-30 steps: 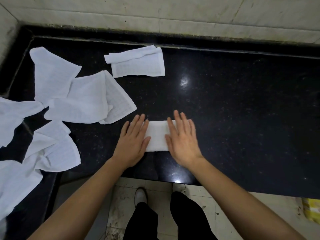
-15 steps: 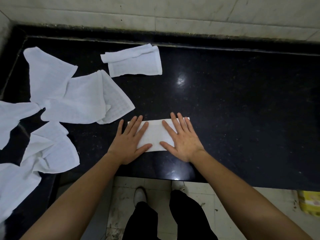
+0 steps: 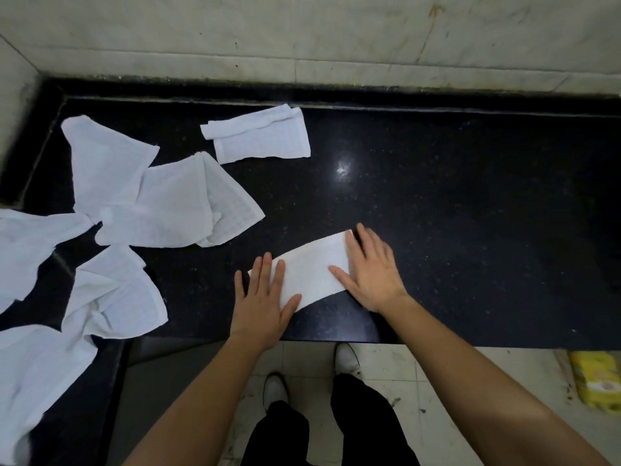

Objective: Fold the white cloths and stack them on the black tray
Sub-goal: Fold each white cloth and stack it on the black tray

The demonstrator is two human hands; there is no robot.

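Note:
A white cloth folded into a long strip (image 3: pixel 314 269) lies slanted on the black counter (image 3: pixel 453 213) near its front edge. My left hand (image 3: pixel 260 299) rests flat on the strip's left end, fingers spread. My right hand (image 3: pixel 371 269) presses flat on its right end. A folded white cloth (image 3: pixel 262 139) lies farther back. Several unfolded white cloths (image 3: pixel 161 200) are scattered over the counter's left side. No separate black tray is visible.
A pale tiled wall (image 3: pixel 302 38) runs along the back and left of the counter. Below the front edge are the floor, my legs and white shoes (image 3: pixel 346 359), and a yellow packet (image 3: pixel 596 381) at the lower right.
My hands have slid apart along the strip toward its ends. The strip has turned, its right end now farther from me.

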